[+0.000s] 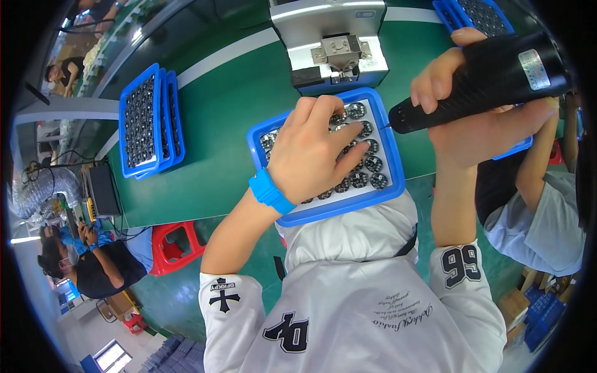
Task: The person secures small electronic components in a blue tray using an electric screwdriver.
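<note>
A blue tray (348, 206) with a white lining sits in front of me at the table's edge, holding rows of small round black parts (374, 164). My left hand (311, 146), with a blue wristband (271, 191), lies over the tray's middle. Its fingers are apart and their tips reach down among the parts; some parts are hidden beneath it. In my right hand (469, 133) is a thick black electric screwdriver (497, 68), fingers wrapped round its body. It is tilted, and its thin tip points left, close to the tray's right rim.
Behind the tray stands a silver machine (339, 37) with a metal fixture. Stacked blue trays of parts (140, 124) are at the left on the green table (217, 118), another tray (479, 18) at the far right. Co-workers sit at the left (102, 267) and right (538, 211).
</note>
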The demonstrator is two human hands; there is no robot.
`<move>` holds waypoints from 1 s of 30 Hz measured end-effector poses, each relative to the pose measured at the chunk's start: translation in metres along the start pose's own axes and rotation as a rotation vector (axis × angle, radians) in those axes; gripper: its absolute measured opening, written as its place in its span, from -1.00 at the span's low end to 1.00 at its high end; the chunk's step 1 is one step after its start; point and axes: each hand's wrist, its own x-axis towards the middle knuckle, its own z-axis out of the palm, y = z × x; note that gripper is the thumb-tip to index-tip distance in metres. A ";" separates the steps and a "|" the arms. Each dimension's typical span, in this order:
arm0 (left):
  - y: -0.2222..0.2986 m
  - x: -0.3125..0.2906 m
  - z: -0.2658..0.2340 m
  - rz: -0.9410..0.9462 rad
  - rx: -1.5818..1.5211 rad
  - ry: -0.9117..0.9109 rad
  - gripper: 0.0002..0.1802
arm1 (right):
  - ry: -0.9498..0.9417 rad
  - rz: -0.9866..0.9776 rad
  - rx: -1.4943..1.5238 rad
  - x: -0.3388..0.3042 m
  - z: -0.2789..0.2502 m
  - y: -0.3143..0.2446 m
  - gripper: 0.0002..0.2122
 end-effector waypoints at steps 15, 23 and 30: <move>-0.024 0.001 0.007 0.131 0.066 -0.097 -0.74 | 0.048 0.052 0.080 0.004 0.019 0.048 0.14; -0.028 -0.002 0.010 0.116 0.063 -0.085 -0.74 | 0.047 0.088 0.010 0.004 0.022 0.048 0.13; -0.028 -0.003 0.009 0.077 0.012 -0.114 -0.73 | -0.080 0.030 0.142 0.005 0.016 0.053 0.17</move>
